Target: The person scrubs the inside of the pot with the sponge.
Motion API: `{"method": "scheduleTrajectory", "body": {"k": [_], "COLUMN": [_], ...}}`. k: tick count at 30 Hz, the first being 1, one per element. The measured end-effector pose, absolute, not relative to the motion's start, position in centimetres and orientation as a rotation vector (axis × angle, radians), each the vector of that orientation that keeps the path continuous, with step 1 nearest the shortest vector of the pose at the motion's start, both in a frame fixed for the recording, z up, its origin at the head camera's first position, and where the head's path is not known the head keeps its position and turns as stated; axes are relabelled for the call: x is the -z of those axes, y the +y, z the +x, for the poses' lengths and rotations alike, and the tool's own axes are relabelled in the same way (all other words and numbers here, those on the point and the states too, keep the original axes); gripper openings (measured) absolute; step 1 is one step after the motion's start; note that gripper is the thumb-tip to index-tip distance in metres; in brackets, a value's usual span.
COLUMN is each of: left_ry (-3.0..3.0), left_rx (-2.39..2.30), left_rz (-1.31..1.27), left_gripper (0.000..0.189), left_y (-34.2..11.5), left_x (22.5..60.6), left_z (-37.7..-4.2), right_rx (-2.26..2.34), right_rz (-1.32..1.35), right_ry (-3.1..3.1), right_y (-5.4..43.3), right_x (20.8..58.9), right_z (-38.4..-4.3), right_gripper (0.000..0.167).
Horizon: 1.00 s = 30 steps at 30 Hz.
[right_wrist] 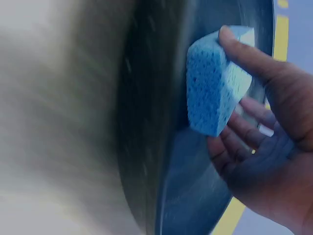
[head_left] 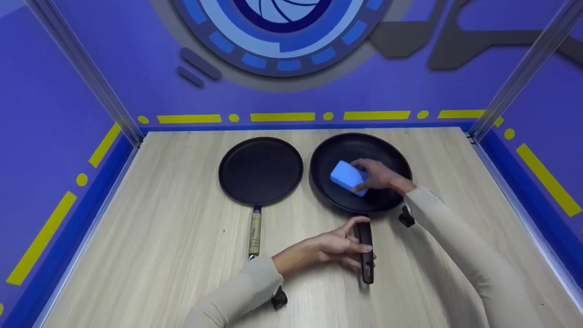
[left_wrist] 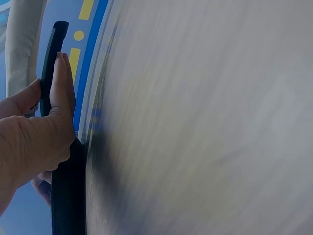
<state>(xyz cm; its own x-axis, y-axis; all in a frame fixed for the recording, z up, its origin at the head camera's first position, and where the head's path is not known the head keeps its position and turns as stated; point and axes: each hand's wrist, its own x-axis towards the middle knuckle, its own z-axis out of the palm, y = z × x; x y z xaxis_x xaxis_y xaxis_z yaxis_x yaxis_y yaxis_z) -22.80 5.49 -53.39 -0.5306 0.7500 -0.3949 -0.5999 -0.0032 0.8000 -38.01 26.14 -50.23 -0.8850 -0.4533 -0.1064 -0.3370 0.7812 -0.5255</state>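
A deep black frying pan (head_left: 325, 193) lies on the right half of the table, its handle (head_left: 366, 255) pointing toward me. My left hand (head_left: 339, 246) grips that handle, thumb on one side and fingers on the other, as the left wrist view also shows on the handle (left_wrist: 46, 83). Inside the pan, my right hand (head_left: 378, 175) holds a blue sponge (head_left: 345, 175) between thumb and fingers. The right wrist view shows the porous sponge (right_wrist: 205, 88) tilted over the pan's inner surface; whether it touches the pan I cannot tell.
A flat round black pan (head_left: 260, 171) with a wooden handle (head_left: 255, 232) lies just left of the frying pan. Its handle end is close to my left sleeve (head_left: 246, 282). Blue walls (head_left: 282, 100) enclose the wooden table (head_left: 173, 205) at the back and both sides.
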Motion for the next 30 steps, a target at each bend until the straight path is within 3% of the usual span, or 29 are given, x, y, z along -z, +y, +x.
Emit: {"method": "scheduleTrajectory", "body": {"k": [6,15,21,30], "left_ry": [1.270,1.265,1.258,1.272], "left_rx": [-1.720,-1.711,-1.724,-1.718], "left_rz": [0.176,0.193,0.196,0.215], "left_gripper": [0.071,0.072,0.070,0.068], "left_y": [5.3,5.6,5.8,5.5], "left_x": [53.3,53.2,53.3,53.2], "left_z": [-22.9,-22.8,-22.8,-22.9], "right_rx": [0.667,0.568,0.490,0.290], "right_rz": [-0.822,-0.793,-0.637,-0.371], "right_ry": [2.676,2.710,2.802,3.001], "right_y": [23.5,23.9,25.9,29.3], "right_x": [49.9,49.4,49.2,49.4], "right_z": [-36.6,-36.7,-38.0,-38.9], "right_gripper": [0.078,0.080,0.080,0.066]}}
